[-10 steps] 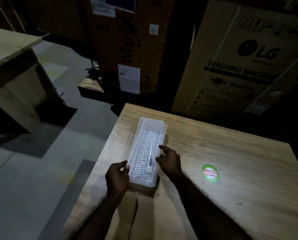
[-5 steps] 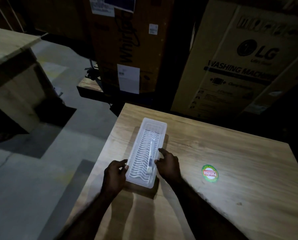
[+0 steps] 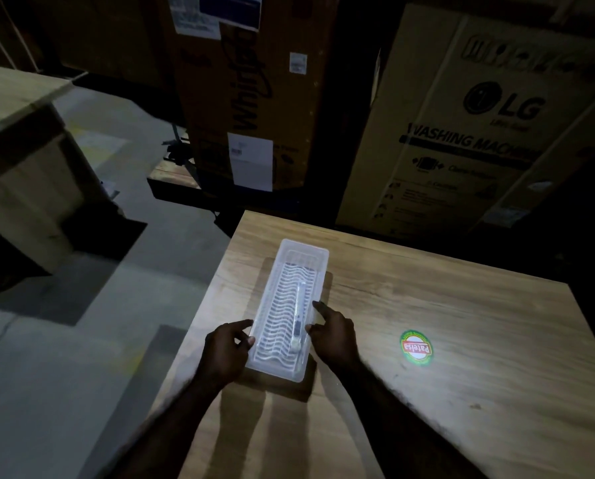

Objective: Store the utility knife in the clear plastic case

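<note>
A long clear plastic case (image 3: 306,252) with a wavy ribbed floor lies on the wooden table (image 3: 444,392), lit from above. Inside it, along the right side, lies the slim pale utility knife (image 3: 299,319) with a dark slider near its near end. My left hand (image 3: 225,350) grips the case's near left rim with thumb and fingers. My right hand (image 3: 334,331) rests against the near right rim, fingertips touching the wall beside the knife.
A round green and red sticker (image 3: 416,348) is on the table to the right. Large cardboard appliance boxes (image 3: 462,133) stand behind the table. The table's left edge drops to a grey floor (image 3: 64,357). Another wooden table (image 3: 16,108) is at far left.
The case has been pulled slightly nearer and straightened between both hands. The knife stays inside it. Both hands keep their places at the near rims.
</note>
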